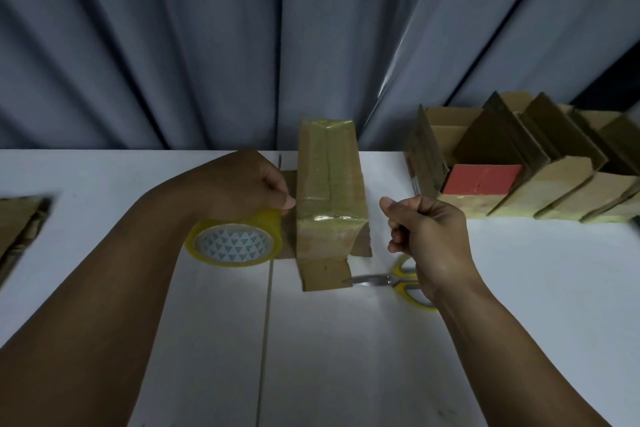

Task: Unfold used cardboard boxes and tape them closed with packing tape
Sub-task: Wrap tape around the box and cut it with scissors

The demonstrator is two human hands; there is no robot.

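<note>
Left hand is clenched round the tape roll, held against the left side of the cardboard box standing on the table. Right hand is curled just right of the box, above the scissors; whether tape is pinched cannot be told. Tape should be kept taut and pressed flat over the seam.
</note>
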